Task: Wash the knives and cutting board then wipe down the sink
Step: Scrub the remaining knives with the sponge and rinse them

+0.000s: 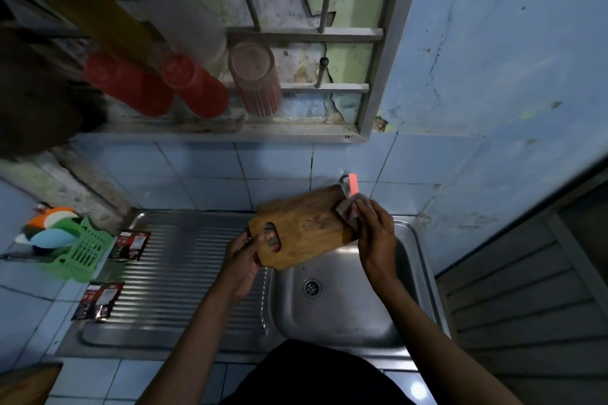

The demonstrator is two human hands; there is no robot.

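Note:
A wooden cutting board [304,227] is held tilted above the steel sink basin [342,309]. My left hand [243,260] grips its handle end, fingers through the cut-out hole. My right hand [375,233] presses a dark sponge or cloth [347,209] against the board's far right edge. Just behind the board, the tap with a pink lever [352,183] sticks out from the tiled wall. No knives show in this view.
A ribbed steel draining board [184,273] lies left of the basin, with two dark sachets [130,245] [98,299] at its left edge. A green basket [82,250] holds coloured utensils. Red cups [194,85] and a glass hang on the wall rack above.

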